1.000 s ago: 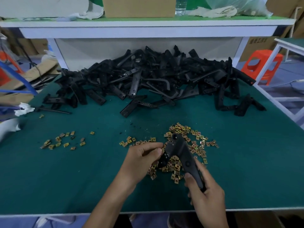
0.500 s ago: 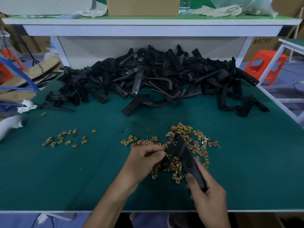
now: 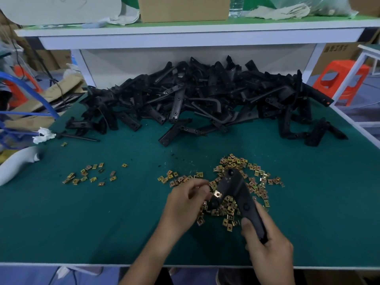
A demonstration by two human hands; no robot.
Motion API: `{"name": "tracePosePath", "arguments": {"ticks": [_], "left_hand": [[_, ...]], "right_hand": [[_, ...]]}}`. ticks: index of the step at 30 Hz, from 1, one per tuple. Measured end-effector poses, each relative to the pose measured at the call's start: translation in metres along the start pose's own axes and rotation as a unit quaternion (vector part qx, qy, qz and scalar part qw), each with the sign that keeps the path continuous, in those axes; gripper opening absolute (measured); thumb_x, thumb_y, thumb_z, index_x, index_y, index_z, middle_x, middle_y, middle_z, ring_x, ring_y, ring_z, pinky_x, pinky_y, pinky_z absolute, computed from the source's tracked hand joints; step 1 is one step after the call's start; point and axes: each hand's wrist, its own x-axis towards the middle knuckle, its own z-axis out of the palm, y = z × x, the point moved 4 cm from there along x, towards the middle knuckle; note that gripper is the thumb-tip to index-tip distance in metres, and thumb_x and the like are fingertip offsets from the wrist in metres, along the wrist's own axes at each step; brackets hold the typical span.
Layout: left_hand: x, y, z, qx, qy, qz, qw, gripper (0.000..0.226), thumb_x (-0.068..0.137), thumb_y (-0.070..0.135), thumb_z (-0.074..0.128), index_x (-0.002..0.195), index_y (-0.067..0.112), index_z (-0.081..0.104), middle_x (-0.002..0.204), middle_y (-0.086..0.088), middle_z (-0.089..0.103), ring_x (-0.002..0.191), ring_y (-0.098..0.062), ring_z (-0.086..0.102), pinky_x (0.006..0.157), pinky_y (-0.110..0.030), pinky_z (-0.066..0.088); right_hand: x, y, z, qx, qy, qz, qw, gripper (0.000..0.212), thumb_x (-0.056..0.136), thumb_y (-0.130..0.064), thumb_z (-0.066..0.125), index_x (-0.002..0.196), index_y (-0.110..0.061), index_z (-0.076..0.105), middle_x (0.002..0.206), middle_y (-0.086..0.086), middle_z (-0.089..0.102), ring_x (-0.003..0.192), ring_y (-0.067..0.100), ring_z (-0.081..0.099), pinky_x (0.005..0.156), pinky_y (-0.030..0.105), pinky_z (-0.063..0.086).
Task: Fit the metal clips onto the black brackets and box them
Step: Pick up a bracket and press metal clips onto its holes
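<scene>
One black bracket (image 3: 240, 199) sits clenched in the right hand (image 3: 267, 245) at 5 o'clock; left hand (image 3: 185, 200) fingertips pinch a metal clip (image 3: 218, 194) against it, above the loose clips (image 3: 242, 182).

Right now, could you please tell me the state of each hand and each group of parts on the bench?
Right hand: gripping the near end of the held bracket.
Held bracket: lifted above the clips, one clip on its short arm.
Left hand: fingers curled beside that clip.
Main clip pile: loose.
Small clip group: scattered, apart at left.
Bracket heap: jumbled, untouched.
Cardboard box: on the shelf, contents unseen.
</scene>
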Motion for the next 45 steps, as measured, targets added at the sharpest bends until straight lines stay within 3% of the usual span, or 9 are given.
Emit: {"name": "tracePosePath", "arguments": {"ticks": [3, 5, 10, 18, 22, 27, 32, 37, 45], "left_hand": [[0.030, 0.006, -0.013, 0.205, 0.068, 0.078, 0.973, 0.017, 0.100, 0.024, 0.060, 0.106, 0.024, 0.075, 0.097, 0.018, 0.072, 0.090, 0.002, 0.063, 0.075, -0.009, 0.042], [0.052, 0.007, -0.014, 0.298, 0.076, 0.108, 0.945, 0.017, 0.100, 0.021, 0.060, 0.109, 0.018, 0.075, 0.105, 0.004, 0.072, 0.100, -0.015, 0.062, 0.083, -0.021, 0.046], [0.082, -0.003, 0.002, 0.391, 0.011, 0.087, 0.916, 0.019, 0.098, 0.031, 0.061, 0.105, 0.017, 0.072, 0.103, -0.005, 0.066, 0.102, -0.027, 0.060, 0.085, -0.038, 0.052], [0.091, 0.005, -0.002, 0.294, -0.019, 0.076, 0.953, 0.006, 0.096, 0.028, 0.064, 0.092, 0.027, 0.060, 0.084, 0.015, 0.064, 0.083, -0.006, 0.063, 0.065, -0.019, 0.043], [0.074, 0.014, -0.012, 0.130, -0.011, 0.055, 0.990, 0.010, 0.094, 0.035, 0.069, 0.103, 0.037, 0.066, 0.091, 0.019, 0.072, 0.088, 0.010, 0.064, 0.073, -0.008, 0.044], [0.047, 0.025, -0.005, -0.107, -0.070, -0.001, 0.992, 0.014, 0.093, 0.014, 0.071, 0.099, 0.025, 0.077, 0.093, 0.002, 0.078, 0.089, -0.010, 0.072, 0.085, -0.027, 0.056], [0.036, 0.023, 0.009, -0.145, -0.101, -0.028, 0.984, 0.012, 0.095, 0.009, 0.068, 0.099, 0.015, 0.078, 0.091, -0.008, 0.078, 0.081, -0.016, 0.071, 0.076, -0.025, 0.057], [0.036, 0.020, 0.009, -0.211, -0.101, -0.052, 0.971, 0.013, 0.093, 0.005, 0.068, 0.099, 0.009, 0.079, 0.096, -0.014, 0.077, 0.085, -0.022, 0.070, 0.084, -0.037, 0.056], [0.036, 0.017, 0.007, -0.227, -0.116, -0.048, 0.966, 0.013, 0.092, 0.005, 0.068, 0.097, 0.010, 0.079, 0.095, -0.017, 0.076, 0.083, -0.024, 0.069, 0.082, -0.037, 0.056]], "right_hand": [[0.002, 0.001, -0.001, 0.017, -0.001, 0.015, 1.000, 0.048, 0.090, -0.030, 0.071, 0.132, -0.050, 0.060, 0.074, -0.002, 0.071, 0.063, 0.016, 0.065, 0.067, 0.041, 0.057], [0.002, -0.002, 0.000, 0.014, -0.005, 0.007, 1.000, 0.047, 0.089, -0.035, 0.070, 0.131, -0.052, 0.059, 0.073, -0.003, 0.072, 0.063, 0.018, 0.066, 0.066, 0.043, 0.058], [0.000, -0.009, 0.001, 0.021, 0.001, -0.007, 1.000, 0.049, 0.073, -0.060, 0.060, 0.122, -0.063, 0.053, 0.078, -0.013, 0.073, 0.066, 0.016, 0.069, 0.070, 0.046, 0.060], [0.002, -0.005, 0.001, 0.008, -0.009, -0.003, 1.000, 0.051, 0.090, -0.029, 0.072, 0.119, -0.065, 0.052, 0.083, -0.017, 0.074, 0.069, 0.016, 0.069, 0.073, 0.044, 0.059], [0.002, -0.003, 0.002, 0.006, -0.022, -0.005, 1.000, 0.051, 0.090, -0.030, 0.072, 0.124, -0.061, 0.051, 0.081, -0.019, 0.073, 0.069, 0.011, 0.069, 0.072, 0.038, 0.058], [0.002, -0.002, 0.001, 0.005, -0.034, -0.012, 0.999, 0.051, 0.091, -0.029, 0.071, 0.123, -0.063, 0.050, 0.076, -0.006, 0.072, 0.069, 0.021, 0.069, 0.071, 0.043, 0.057], [0.002, -0.002, 0.000, 0.022, -0.041, -0.023, 0.999, 0.052, 0.091, -0.027, 0.071, 0.124, -0.063, 0.055, 0.074, -0.001, 0.070, 0.070, 0.028, 0.065, 0.067, 0.039, 0.052], [0.003, -0.004, -0.001, 0.033, -0.036, -0.028, 0.998, 0.057, 0.089, -0.028, 0.070, 0.113, -0.076, 0.053, 0.073, -0.002, 0.069, 0.067, 0.027, 0.063, 0.065, 0.037, 0.052], [0.004, -0.002, -0.001, 0.039, -0.049, -0.031, 0.998, 0.051, 0.089, -0.029, 0.071, 0.119, -0.068, 0.056, 0.073, -0.002, 0.069, 0.069, 0.027, 0.063, 0.067, 0.039, 0.054]]}}
